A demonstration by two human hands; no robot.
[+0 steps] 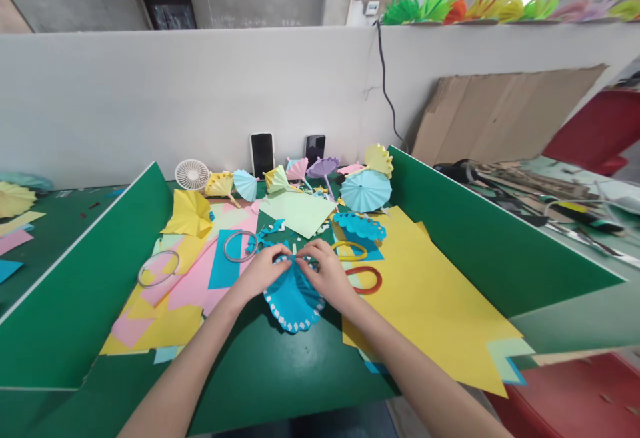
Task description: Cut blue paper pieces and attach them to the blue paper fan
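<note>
Between my two hands lies a round blue pleated paper piece (pixel 294 305) with a scalloped rim and small white pieces set along that rim. My left hand (pixel 267 268) pinches its far edge from the left. From the right, my right hand (pixel 323 268) pinches the same edge, the fingertips of both hands almost meeting. A tiny pale strip (pixel 295 249) shows just beyond the fingertips. Right beside my right hand are scissors with yellow (pixel 351 251) and red-brown handle loops (pixel 367 280); their blades are hidden. Another scalloped blue paper piece (pixel 360 226) rests farther back.
Coloured paper sheets cover the left side, and a large yellow sheet (pixel 425 291) the right. Small paper umbrellas (pixel 365 190), a white fan (pixel 192 175) and two phones (pixel 263 155) stand at the back. Green dividers (pixel 480 245) bound both sides. Two bracelet-like rings (pixel 241 247) lie left.
</note>
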